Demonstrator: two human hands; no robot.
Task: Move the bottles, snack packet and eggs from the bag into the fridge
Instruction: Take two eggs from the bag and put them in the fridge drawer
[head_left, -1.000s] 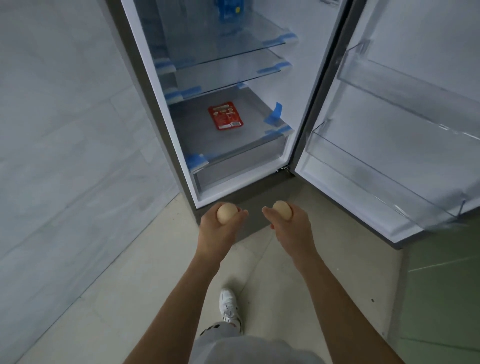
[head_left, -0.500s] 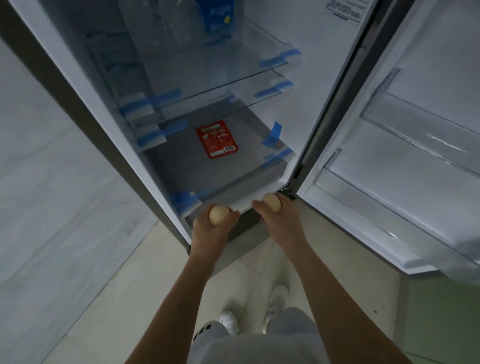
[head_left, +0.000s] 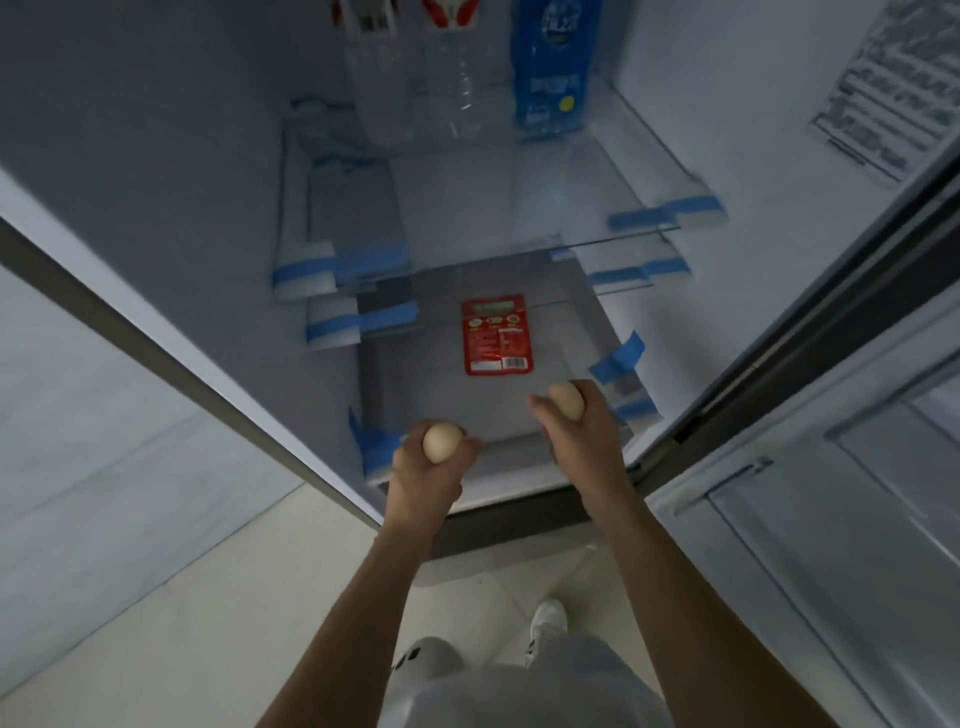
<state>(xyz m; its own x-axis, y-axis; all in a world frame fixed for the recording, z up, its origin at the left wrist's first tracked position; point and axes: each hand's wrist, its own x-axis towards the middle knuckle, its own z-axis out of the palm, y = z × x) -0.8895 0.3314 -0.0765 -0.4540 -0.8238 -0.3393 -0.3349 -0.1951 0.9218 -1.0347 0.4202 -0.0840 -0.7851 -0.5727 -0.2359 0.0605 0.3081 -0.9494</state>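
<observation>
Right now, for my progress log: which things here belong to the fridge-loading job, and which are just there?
Job: left hand, left egg, right hand, right egg, snack packet, clear bottles, blue bottle.
Just there: blue tape, wall sticker, door rack, shoe.

Arms out; left hand (head_left: 423, 470) grips left egg (head_left: 442, 441); right hand (head_left: 584, 434), right egg (head_left: 568, 400)

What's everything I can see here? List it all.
Eggs: two, beige, at the front of the lowest shelf.
Snack packet: one, red, flat on the lowest shelf.
Clear bottles: two, red labels, back of upper shelf.
Blue bottle: one, blue, right of the clear ones.
Tape strips: several, blue, on shelf edges.
Fridge door: one, white, open at right.
Shoe: one, white, on the floor.
Left hand: fingers curled round one egg.
Right hand: fingers curled round the other egg.
</observation>
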